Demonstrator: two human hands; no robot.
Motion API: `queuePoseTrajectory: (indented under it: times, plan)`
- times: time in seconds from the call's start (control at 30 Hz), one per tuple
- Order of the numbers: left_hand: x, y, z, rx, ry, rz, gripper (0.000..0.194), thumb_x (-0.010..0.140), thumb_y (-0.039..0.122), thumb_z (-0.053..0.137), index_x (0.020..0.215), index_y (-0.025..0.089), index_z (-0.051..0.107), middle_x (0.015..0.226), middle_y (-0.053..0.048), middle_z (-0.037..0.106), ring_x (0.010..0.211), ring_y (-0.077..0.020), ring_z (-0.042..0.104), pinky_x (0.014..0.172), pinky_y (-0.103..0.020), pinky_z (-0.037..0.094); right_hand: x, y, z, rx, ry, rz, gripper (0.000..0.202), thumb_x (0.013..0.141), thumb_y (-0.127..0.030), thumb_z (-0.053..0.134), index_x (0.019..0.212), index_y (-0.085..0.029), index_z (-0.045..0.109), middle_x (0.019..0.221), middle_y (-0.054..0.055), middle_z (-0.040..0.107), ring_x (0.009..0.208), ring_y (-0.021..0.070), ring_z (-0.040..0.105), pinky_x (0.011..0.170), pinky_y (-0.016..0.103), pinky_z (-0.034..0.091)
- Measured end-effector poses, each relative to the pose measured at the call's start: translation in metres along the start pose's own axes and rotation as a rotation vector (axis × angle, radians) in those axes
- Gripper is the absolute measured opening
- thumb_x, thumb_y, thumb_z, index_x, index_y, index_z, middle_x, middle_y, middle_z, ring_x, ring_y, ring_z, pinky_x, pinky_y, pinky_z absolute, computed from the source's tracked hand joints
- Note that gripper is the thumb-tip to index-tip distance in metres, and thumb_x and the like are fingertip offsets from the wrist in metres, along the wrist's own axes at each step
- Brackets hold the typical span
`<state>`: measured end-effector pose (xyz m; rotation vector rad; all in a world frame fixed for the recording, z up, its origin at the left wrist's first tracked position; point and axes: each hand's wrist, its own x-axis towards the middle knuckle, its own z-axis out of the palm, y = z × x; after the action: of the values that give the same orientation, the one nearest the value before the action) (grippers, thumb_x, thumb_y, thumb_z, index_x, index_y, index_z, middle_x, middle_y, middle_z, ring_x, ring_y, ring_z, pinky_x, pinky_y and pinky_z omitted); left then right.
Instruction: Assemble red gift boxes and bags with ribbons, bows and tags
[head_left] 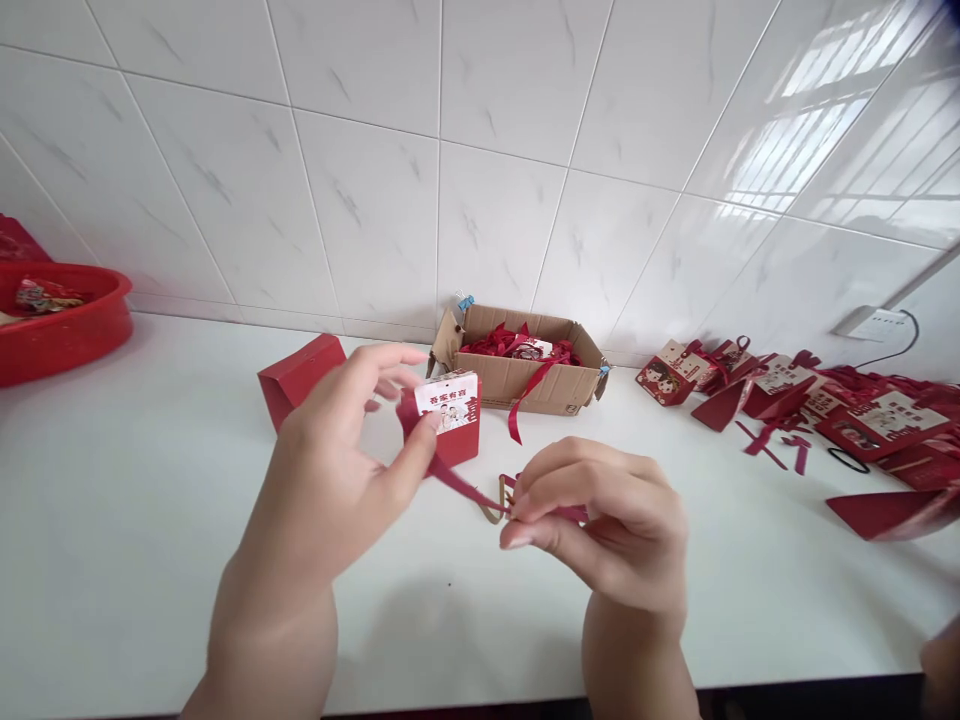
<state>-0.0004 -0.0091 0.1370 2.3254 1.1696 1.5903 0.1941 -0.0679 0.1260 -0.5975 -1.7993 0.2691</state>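
Observation:
A dark red ribbon stretches between my two hands above the white table. My left hand has its thumb and fingers closed on the ribbon's upper part, and its other fingers are bent and partly hidden. My right hand pinches the lower end between thumb and fingertips; a bit of ribbon shows behind the fingers. Just behind my left thumb stands a small red and white gift box with printed figures. Whether the thumb touches this box I cannot tell. A thin gold-coloured loop lies by my right fingertips, partly covered.
A cardboard box of red ribbons stands by the tiled wall. Behind my left hand is a plain red box. A red basin sits far left. Several red gift boxes crowd the right side, near a power strip.

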Motion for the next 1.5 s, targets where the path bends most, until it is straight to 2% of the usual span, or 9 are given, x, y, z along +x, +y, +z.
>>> queuePoseTrajectory:
  times: [0.1, 0.17, 0.3, 0.43, 0.57, 0.8, 1.0, 1.17, 1.5]
  plan:
    - [0.011, -0.029, -0.005, 0.182, -0.058, -0.106, 0.029, 0.076, 0.033, 0.067, 0.103, 0.026, 0.062, 0.104, -0.006, 0.062, 0.095, -0.026, 0.058, 0.082, -0.039, 0.048, -0.001, 0.007, -0.004, -0.07, -0.203, 0.157, 0.005, 0.084, -0.018, 0.064, 0.081, -0.021, 0.066, 0.074, 0.001, 0.067, 0.062, 0.0116, 0.062, 0.056, 0.024, 0.052]
    - [0.02, -0.047, -0.002, 0.165, -0.213, -0.262, 0.027, 0.08, 0.041, 0.061, 0.102, 0.025, 0.062, 0.104, -0.006, 0.064, 0.092, -0.0247, 0.06, 0.079, -0.038, 0.049, -0.004, 0.014, -0.007, -0.116, -0.447, 0.307, 0.009, 0.082, -0.015, 0.065, 0.074, -0.021, 0.066, 0.072, 0.0, 0.066, 0.058, 0.0097, 0.059, 0.052, 0.022, 0.047]
    - [0.033, -0.073, 0.024, 0.091, -0.428, -0.373, 0.04, 0.082, 0.05, 0.054, 0.111, 0.025, 0.062, 0.12, -0.007, 0.063, 0.103, -0.0254, 0.06, 0.079, -0.033, 0.05, -0.008, 0.025, -0.01, -0.171, -0.749, 0.511, 0.022, 0.071, -0.001, 0.066, 0.06, -0.02, 0.061, 0.06, -0.005, 0.06, 0.053, 0.0083, 0.053, 0.048, 0.019, 0.037]
    - [0.035, -0.086, 0.05, 0.035, -0.634, -0.398, 0.04, 0.079, 0.048, 0.059, 0.112, 0.027, 0.065, 0.116, -0.005, 0.067, 0.096, -0.0252, 0.065, 0.067, -0.028, 0.05, -0.005, 0.025, -0.01, -0.266, -0.67, 0.559, 0.018, 0.074, -0.003, 0.062, 0.068, -0.02, 0.063, 0.067, -0.002, 0.064, 0.061, 0.0102, 0.055, 0.055, 0.022, 0.039]
    - [0.035, -0.091, 0.055, 0.008, -0.637, -0.409, 0.036, 0.079, 0.046, 0.06, 0.109, 0.028, 0.067, 0.108, -0.003, 0.071, 0.092, -0.0243, 0.067, 0.062, -0.026, 0.049, 0.0, 0.031, -0.013, -0.336, -0.609, 0.69, 0.018, 0.079, -0.011, 0.06, 0.09, -0.024, 0.065, 0.072, -0.002, 0.066, 0.064, 0.012, 0.056, 0.057, 0.024, 0.041]
    - [0.033, -0.09, 0.054, -0.066, -0.67, -0.338, 0.038, 0.079, 0.043, 0.061, 0.114, 0.03, 0.067, 0.115, -0.003, 0.069, 0.097, -0.024, 0.066, 0.07, -0.028, 0.052, -0.002, 0.108, -0.006, -0.209, -0.204, 0.828, 0.083, 0.074, -0.02, 0.069, 0.146, -0.017, 0.026, 0.075, -0.002, 0.063, 0.072, 0.0128, 0.058, 0.068, 0.028, 0.047]
    - [0.032, -0.099, 0.062, -0.067, -0.713, -0.302, 0.047, 0.08, 0.038, 0.06, 0.126, 0.033, 0.058, 0.128, -0.001, 0.06, 0.111, -0.0239, 0.059, 0.082, -0.029, 0.053, -0.011, 0.164, 0.012, 0.141, -0.109, 0.889, 0.049, 0.071, -0.025, 0.072, 0.116, -0.013, 0.056, 0.062, -0.004, 0.059, 0.062, 0.0118, 0.057, 0.059, 0.025, 0.045]
    - [0.032, -0.109, 0.06, -0.054, -0.671, -0.347, 0.074, 0.071, 0.042, 0.07, 0.138, 0.035, 0.039, 0.135, -0.004, 0.053, 0.119, -0.026, 0.054, 0.089, -0.035, 0.052, -0.014, 0.171, 0.014, 0.09, -0.047, 0.884, 0.028, 0.067, -0.029, 0.073, 0.09, -0.017, 0.062, 0.068, 0.0, 0.064, 0.062, 0.0122, 0.057, 0.057, 0.025, 0.043]
    - [0.034, -0.114, 0.06, -0.06, -0.599, -0.403, 0.071, 0.065, 0.045, 0.075, 0.128, 0.032, 0.045, 0.099, -0.002, 0.064, 0.093, -0.0215, 0.064, 0.075, -0.03, 0.051, -0.014, 0.17, 0.016, -0.069, -0.044, 0.831, 0.02, 0.068, -0.033, 0.069, 0.08, -0.018, 0.065, 0.066, -0.001, 0.061, 0.062, 0.012, 0.053, 0.058, 0.025, 0.041]
